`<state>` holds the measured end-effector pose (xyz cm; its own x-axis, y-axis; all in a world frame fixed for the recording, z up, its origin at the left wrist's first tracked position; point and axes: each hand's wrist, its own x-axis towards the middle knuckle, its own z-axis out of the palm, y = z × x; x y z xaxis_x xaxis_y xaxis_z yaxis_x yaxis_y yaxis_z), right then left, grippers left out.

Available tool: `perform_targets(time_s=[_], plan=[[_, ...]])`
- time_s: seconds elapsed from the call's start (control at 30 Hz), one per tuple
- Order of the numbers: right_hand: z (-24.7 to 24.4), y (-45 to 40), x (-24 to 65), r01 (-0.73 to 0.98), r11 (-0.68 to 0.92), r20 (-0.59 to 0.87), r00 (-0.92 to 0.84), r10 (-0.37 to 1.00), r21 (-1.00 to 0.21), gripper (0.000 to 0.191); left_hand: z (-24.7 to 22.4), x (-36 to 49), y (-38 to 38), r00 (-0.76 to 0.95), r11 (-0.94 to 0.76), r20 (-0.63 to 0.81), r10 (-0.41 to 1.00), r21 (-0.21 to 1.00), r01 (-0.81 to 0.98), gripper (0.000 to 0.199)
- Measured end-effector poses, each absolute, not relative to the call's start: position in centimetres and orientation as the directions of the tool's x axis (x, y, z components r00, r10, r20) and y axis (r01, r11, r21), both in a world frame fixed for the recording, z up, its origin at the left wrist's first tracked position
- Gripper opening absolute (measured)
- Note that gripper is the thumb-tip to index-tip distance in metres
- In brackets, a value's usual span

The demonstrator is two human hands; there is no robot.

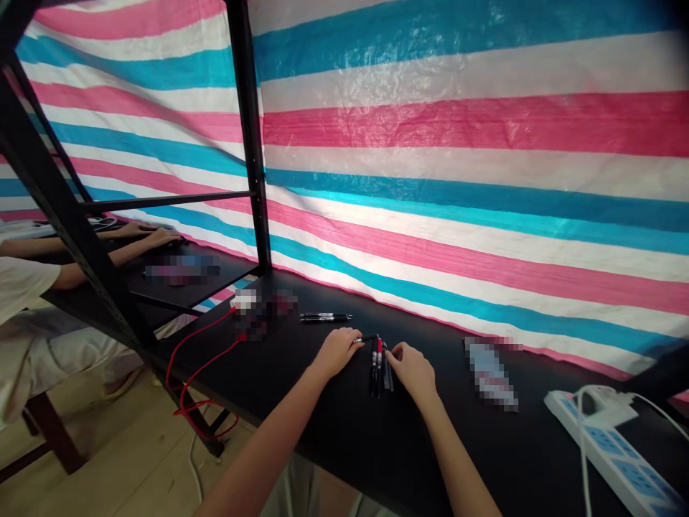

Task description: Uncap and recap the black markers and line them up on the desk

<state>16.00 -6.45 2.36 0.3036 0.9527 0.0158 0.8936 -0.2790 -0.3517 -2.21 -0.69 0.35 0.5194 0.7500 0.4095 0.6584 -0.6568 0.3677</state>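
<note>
Several pens (378, 366), mostly black with one showing red, lie side by side on the black table (371, 438) between my hands. My left hand (336, 352) pinches a dark pen (370, 337) that points right, toward the top of the group. On the right side of the group, my right hand (413, 370) rests with its fingertips closed at the pens' edge; what they grip, if anything, is too small to make out. Behind my left hand, black pens (326, 317) lie sideways on the table.
A white power strip (619, 449) with plugs and cables lies at the right. Blurred items (491, 373) sit right and left. Red cables (186, 373) hang over the left edge beside a black metal frame (250, 143). Another person's hands (156, 237) rest on the neighbouring table.
</note>
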Motion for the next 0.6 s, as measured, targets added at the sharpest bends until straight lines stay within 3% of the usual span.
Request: perform_targets(time_s=[0.23,0.47,0.53,0.6], plan=[[2.3,-5.7,16.4,0.882,-0.29,-0.046,0.295,0.955,-0.372,0.016,0.5,-2.3,-0.8,0.522,-0.652,0.396,0.755,0.376,0.659,0.018],[2.4,-4.9,15.9,0.911,-0.281,-0.062,0.275,0.959,-0.301,0.015,0.5,-2.2,-0.9,0.526,-0.646,0.38,0.761,0.368,0.669,0.019],[2.0,-4.8,16.1,0.899,-0.282,-0.041,0.285,0.958,-0.334,0.014,0.6,-2.2,-0.9,0.529,-0.649,0.382,0.758,0.363,0.668,0.019],[1.4,-4.7,16.5,0.845,-0.275,-0.009,0.305,0.952,-0.459,0.014,0.7,-2.2,-1.0,0.535,-0.653,0.381,0.754,0.357,0.668,0.019]])
